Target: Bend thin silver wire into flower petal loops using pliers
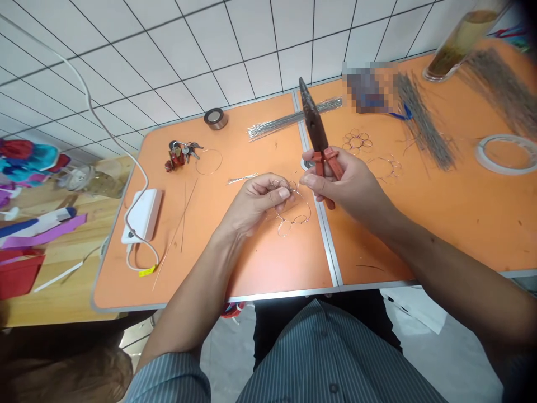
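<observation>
Between the thumb and fingers of my left hand (262, 204) is a thin wire ring with small loops (300, 220) around it, like a flower outline. My right hand (346, 182) is wrapped around the red handles of a pair of long-nose pliers (314, 126), whose dark jaws point up and away from me. The plier jaws look closed and are apart from the wire ring. Beyond my left hand lies a small bunch of short wires (242, 178). Another looped wire flower (357, 141) rests past my right hand, with a second wire ring (388, 168) near it.
On the orange folding table (268, 268) are a bundle of straight wires (272, 126), a tape roll (215, 118), keys (182, 151), a white power block (142, 215) with a cable, darker wire bundles (425, 120), a white ring-shaped spool (482, 154) and a tall glass of liquid (455, 50).
</observation>
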Tool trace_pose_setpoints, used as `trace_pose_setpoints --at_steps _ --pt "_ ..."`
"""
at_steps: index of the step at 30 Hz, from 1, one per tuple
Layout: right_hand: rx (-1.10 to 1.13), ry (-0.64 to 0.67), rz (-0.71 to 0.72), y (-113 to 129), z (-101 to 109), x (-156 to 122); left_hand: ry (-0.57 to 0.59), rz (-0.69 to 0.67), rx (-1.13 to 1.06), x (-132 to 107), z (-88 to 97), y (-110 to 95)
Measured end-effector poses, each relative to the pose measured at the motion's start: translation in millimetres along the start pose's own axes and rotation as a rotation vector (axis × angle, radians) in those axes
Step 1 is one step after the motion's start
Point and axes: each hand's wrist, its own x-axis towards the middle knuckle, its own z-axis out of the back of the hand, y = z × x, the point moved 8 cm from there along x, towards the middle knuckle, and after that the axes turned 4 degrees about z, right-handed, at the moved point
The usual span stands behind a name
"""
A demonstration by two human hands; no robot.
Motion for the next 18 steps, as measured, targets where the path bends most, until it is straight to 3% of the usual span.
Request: trace_pose_setpoints --at_steps 8,18 --pt "0.069 0.038 -0.046 -1.8 -10.8 -2.3 0.012 -0.001 0.056 0.4 -5.1 5.1" --pt "0.024 0.037 -0.019 -3.3 -11.1 -1.9 -0.076 -0.040 0.112 -2.3 -3.5 1.2"
